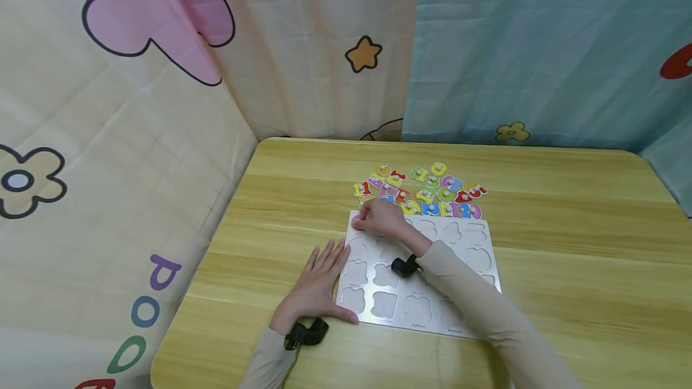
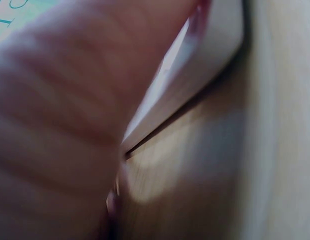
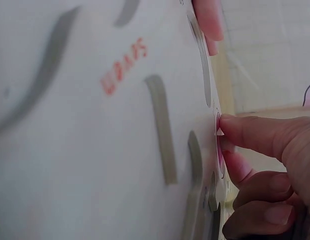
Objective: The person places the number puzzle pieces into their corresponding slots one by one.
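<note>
A white puzzle board (image 1: 400, 311) with several shaped recesses lies on the table. At its far left corner my right hand (image 1: 382, 218) pinches a round pink puzzle piece (image 1: 356, 225) by its small knob between thumb and index finger. In the right wrist view this pink piece (image 3: 219, 156) sits at the board's surface; whether it is fully seated I cannot tell. My left hand (image 1: 319, 287) rests with spread fingers along the board's left edge, thumb at the near left corner. Close up in the left wrist view, skin covers much of the board's edge (image 2: 165, 102).
Colourful number pieces (image 1: 430, 193) with knobs lie in a loose cluster just beyond the board's far edge. Wooden table (image 1: 567, 257) surface extends to both sides. Printed curtains (image 1: 324, 77) hang behind and at the left. Black wrist cameras (image 1: 308, 333) are on both wrists.
</note>
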A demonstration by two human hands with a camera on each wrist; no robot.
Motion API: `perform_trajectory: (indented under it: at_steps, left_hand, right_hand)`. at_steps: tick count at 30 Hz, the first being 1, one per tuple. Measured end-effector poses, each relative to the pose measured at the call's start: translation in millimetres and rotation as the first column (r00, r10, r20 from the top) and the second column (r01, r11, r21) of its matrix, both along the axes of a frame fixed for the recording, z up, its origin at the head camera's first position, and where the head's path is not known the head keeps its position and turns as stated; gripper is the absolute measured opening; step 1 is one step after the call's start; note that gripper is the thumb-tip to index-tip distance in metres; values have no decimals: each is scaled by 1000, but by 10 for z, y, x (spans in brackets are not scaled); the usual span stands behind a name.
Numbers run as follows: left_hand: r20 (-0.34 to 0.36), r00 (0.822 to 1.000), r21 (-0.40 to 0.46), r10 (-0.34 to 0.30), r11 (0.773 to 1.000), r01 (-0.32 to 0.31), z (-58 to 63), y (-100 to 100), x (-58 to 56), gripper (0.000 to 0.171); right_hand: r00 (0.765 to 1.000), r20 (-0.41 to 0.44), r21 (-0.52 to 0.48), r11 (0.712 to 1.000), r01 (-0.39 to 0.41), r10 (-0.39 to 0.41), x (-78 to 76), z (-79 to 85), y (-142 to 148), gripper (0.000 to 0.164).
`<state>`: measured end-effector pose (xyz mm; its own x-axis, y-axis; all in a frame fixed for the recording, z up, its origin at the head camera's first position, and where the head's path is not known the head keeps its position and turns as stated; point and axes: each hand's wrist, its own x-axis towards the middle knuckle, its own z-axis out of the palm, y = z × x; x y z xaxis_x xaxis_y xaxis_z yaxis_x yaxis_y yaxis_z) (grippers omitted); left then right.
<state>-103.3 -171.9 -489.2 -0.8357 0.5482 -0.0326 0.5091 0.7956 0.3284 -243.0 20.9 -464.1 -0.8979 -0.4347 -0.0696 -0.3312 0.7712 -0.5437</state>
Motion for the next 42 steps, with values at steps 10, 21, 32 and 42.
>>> perform_trajectory:
  at_steps: [10,21,32,42]
  left_hand:
    - [1,1000,3,0,1000,0,6,-18,1,133]
    - [-7,1000,9,-2,1000,2,11,-26,-2,132]
    - [-7,1000,14,3,1000,-2,0,-20,1,133]
    - [5,1000,-11,2,1000,-2,27,-5,9,133]
  right_hand:
    - [1000,15,5,1000,7,-7,-1,16,-14,25]
    - [999,28,3,1000,19,-19,10,33,-21,25]
    - [999,48,23,1000,20,-21,8,20,-31,25]
    - [999,31,-47,999,19,-18,-68,104,183,29]
